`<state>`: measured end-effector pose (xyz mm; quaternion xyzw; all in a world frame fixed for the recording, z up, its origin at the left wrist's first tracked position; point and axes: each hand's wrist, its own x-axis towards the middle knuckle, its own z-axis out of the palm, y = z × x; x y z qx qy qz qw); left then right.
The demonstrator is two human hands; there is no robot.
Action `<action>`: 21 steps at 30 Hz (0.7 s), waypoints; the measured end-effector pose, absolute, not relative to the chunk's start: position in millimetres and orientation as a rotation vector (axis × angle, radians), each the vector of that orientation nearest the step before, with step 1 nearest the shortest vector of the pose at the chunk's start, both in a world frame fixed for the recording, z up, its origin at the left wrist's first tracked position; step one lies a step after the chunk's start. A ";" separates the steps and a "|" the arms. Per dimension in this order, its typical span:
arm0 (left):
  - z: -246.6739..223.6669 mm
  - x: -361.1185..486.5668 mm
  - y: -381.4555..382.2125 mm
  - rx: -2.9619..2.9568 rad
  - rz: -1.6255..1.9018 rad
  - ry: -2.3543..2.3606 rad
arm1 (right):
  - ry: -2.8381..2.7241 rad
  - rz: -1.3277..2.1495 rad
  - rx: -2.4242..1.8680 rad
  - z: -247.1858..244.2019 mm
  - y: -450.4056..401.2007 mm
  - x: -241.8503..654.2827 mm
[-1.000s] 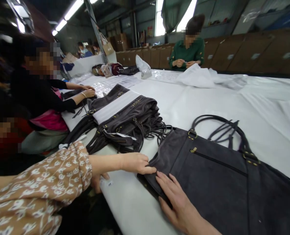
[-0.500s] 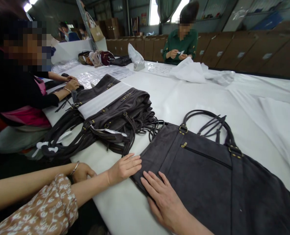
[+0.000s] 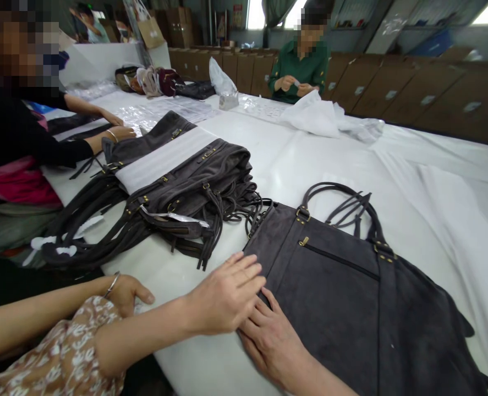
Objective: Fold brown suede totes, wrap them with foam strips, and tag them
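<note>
My right hand (image 3: 272, 341) lies palm down on the near left edge of a dark grey handbag (image 3: 334, 291), its fingers stretched out. The bag rests flat, with a zip pocket, brass-coloured fittings and long handles. A co-worker's hand (image 3: 227, 294), reaching in from the left, partly covers my fingertips; I cannot tell whether it presses on them. Beside the table edge is that person's other hand (image 3: 124, 291), wearing a bracelet, with something small and whitish by its thumb. My left hand is out of view.
To the left lies a stack of dark grey handbags (image 3: 194, 181) with a white wrap (image 3: 161, 159). Another person (image 3: 29, 132) works beyond it. Across the white table (image 3: 322, 165) are plastic sheets (image 3: 313, 115), a person in green (image 3: 299, 71) and cardboard boxes (image 3: 359, 88).
The co-worker's nearer hand has moved right, from the bag's edge to over my fingertips. My right hand stays on the bag. The view has shifted slightly.
</note>
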<state>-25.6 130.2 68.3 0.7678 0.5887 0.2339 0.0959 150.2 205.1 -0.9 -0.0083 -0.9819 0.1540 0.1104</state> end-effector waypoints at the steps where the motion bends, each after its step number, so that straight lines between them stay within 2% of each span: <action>1: 70.9 -15.2 135.8 2.402 0.624 1.655 | -2.857 0.452 -0.043 -1.7 204.0 150.6; 3: 65.3 -1.3 142.7 2.532 0.468 1.539 | -2.812 0.443 -0.063 -0.4 203.8 152.1; 6: 35.9 -2.7 144.3 2.465 0.285 1.620 | -2.866 0.499 -0.030 8.7 208.9 155.7; 12: -14.9 -24.6 140.8 2.524 0.286 1.707 | -2.703 0.729 -0.040 12.9 218.5 164.0; 16: -15.5 -19.8 140.8 2.566 0.212 1.722 | -2.591 0.706 -0.111 2.2 216.9 170.2; 21: -5.0 -13.7 139.7 2.526 0.146 1.764 | -2.847 0.586 -0.161 10.8 216.1 207.9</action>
